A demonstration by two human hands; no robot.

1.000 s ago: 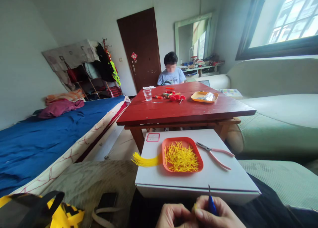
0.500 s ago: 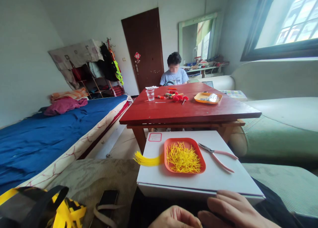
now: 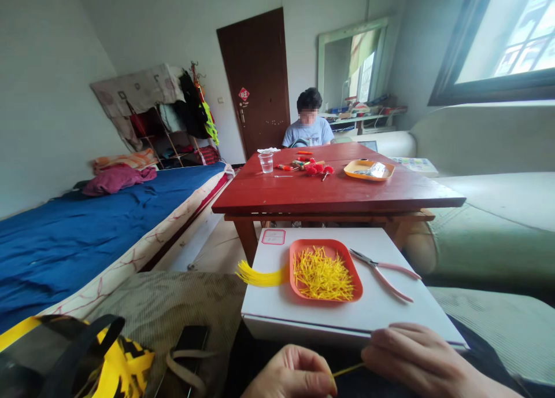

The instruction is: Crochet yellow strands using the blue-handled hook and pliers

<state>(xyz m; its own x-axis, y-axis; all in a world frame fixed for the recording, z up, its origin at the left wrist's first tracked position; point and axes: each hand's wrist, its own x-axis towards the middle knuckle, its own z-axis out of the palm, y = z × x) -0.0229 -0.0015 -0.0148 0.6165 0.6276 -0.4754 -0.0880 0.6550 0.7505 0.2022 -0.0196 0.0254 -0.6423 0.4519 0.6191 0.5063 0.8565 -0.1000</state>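
A thin yellow strand (image 3: 348,370) stretches between my two hands, low in the view and close to the near edge of the white box (image 3: 269,305). My left hand (image 3: 295,375) pinches one end between thumb and fingertips. The other end runs into the closed fingers of my right hand (image 3: 411,354), whose grip is partly hidden. On the box lies an orange-red tray (image 3: 358,291) with many short yellow pieces (image 3: 323,273) in it. A bundle of longer yellow strands (image 3: 260,275) sits left of the tray. Pliers with pink handles (image 3: 385,273) lie to its right.
Beyond the box stands a red table (image 3: 260,198) with a clear cup (image 3: 266,163), red items (image 3: 315,168) and a yellow tray (image 3: 351,175). A person (image 3: 309,129) sits behind it. A phone (image 3: 188,343) and a bag (image 3: 121,363) are at lower left.
Both hands have risen a little, and the left has moved slightly leftward. The yellow strand now shows in the gap between them. The whole view has shifted slightly.
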